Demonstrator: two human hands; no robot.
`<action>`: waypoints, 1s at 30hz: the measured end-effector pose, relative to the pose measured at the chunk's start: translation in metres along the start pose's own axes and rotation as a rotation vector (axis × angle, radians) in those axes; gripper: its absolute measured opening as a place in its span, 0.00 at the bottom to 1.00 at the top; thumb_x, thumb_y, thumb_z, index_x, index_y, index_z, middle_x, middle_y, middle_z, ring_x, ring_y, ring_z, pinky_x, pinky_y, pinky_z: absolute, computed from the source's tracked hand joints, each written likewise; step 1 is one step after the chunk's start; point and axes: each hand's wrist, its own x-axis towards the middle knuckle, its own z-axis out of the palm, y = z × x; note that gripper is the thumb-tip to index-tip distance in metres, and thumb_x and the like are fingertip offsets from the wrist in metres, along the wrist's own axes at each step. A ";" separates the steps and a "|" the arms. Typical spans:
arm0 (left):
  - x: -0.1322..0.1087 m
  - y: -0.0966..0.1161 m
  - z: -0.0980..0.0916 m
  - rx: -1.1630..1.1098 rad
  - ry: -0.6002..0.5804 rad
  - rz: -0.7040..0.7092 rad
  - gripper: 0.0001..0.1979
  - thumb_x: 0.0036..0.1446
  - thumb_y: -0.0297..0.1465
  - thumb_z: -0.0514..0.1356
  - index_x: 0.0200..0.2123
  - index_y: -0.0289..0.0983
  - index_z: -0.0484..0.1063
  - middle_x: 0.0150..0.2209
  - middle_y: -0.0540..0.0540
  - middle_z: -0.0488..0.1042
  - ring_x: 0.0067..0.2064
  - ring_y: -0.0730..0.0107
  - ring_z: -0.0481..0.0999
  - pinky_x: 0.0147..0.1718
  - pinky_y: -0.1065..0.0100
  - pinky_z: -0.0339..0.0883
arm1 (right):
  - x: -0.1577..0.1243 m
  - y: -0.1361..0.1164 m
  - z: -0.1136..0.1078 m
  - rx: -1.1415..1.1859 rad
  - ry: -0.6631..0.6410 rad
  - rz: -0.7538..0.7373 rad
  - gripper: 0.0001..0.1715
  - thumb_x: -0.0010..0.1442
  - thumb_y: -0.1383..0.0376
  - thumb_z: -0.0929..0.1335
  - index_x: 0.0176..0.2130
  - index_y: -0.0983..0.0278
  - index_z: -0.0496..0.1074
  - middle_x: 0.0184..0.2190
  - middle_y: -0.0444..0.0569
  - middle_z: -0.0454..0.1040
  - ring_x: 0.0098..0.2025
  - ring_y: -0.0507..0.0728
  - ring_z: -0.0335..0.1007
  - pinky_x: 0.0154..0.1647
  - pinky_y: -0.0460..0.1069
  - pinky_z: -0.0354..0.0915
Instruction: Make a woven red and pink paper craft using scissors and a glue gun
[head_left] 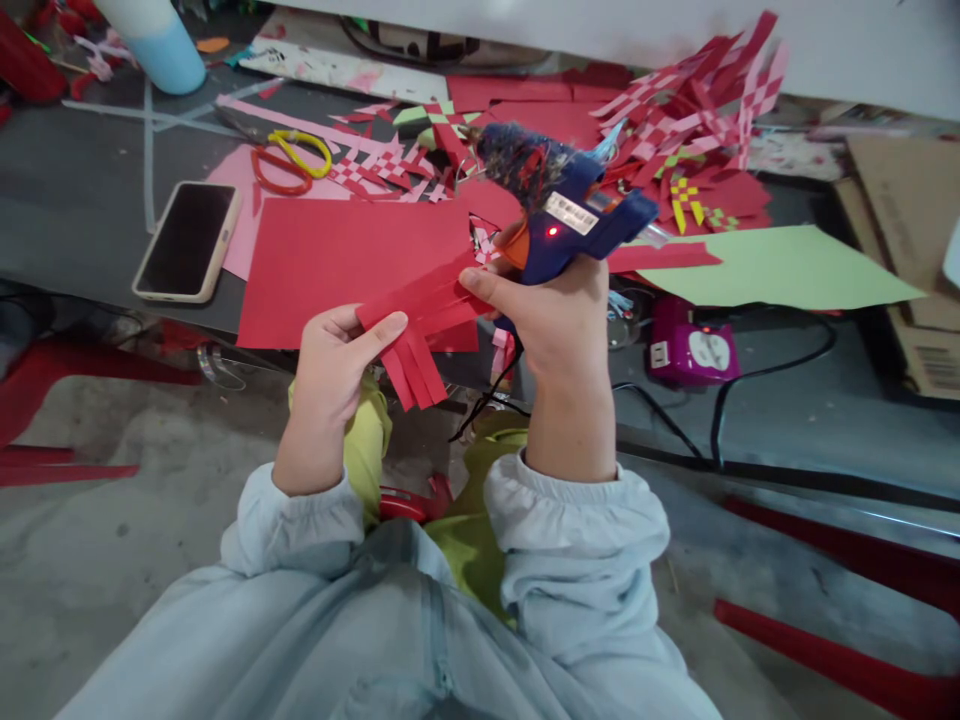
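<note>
Between my hands, just over the table's front edge, are red paper strips (414, 362), some hanging down and others running to the right. My left hand (334, 360) pinches their left end between thumb and fingers. A blue hot glue gun (559, 200) with a lit red light is in my right hand (551, 310), its nozzle pointing to the upper left. The thumb of that hand also presses on the right end of the strips. Behind them, a red paper sheet (360, 240) lies flat on the table.
Scissors (289, 165) with red and yellow handles and a phone (187, 240) lie at the left. Woven paper pieces (705, 95) are heaped at the back right. A green sheet (780, 265), a purple box (691, 345), a black cable (720, 410) and cardboard (911, 220) are on the right.
</note>
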 end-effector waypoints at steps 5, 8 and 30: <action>0.000 -0.001 -0.001 0.031 -0.003 0.020 0.12 0.40 0.38 0.74 0.27 0.38 0.80 0.26 0.50 0.79 0.29 0.71 0.78 0.33 0.69 0.74 | 0.000 0.002 -0.001 -0.024 0.011 0.039 0.23 0.51 0.47 0.72 0.38 0.60 0.73 0.29 0.48 0.77 0.31 0.61 0.78 0.29 0.58 0.75; 0.000 -0.001 -0.001 0.055 -0.009 0.037 0.12 0.44 0.40 0.71 0.25 0.38 0.78 0.24 0.51 0.77 0.30 0.70 0.78 0.34 0.67 0.74 | 0.000 0.001 -0.001 -0.053 0.006 0.036 0.23 0.56 0.44 0.68 0.35 0.61 0.73 0.26 0.48 0.76 0.26 0.59 0.77 0.25 0.56 0.74; 0.003 0.000 -0.003 0.050 -0.008 0.017 0.18 0.52 0.39 0.65 0.17 0.38 0.65 0.20 0.52 0.69 0.30 0.72 0.76 0.32 0.70 0.74 | 0.003 -0.001 -0.001 0.007 0.006 0.087 0.13 0.49 0.58 0.75 0.32 0.60 0.71 0.25 0.46 0.76 0.19 0.54 0.71 0.23 0.56 0.73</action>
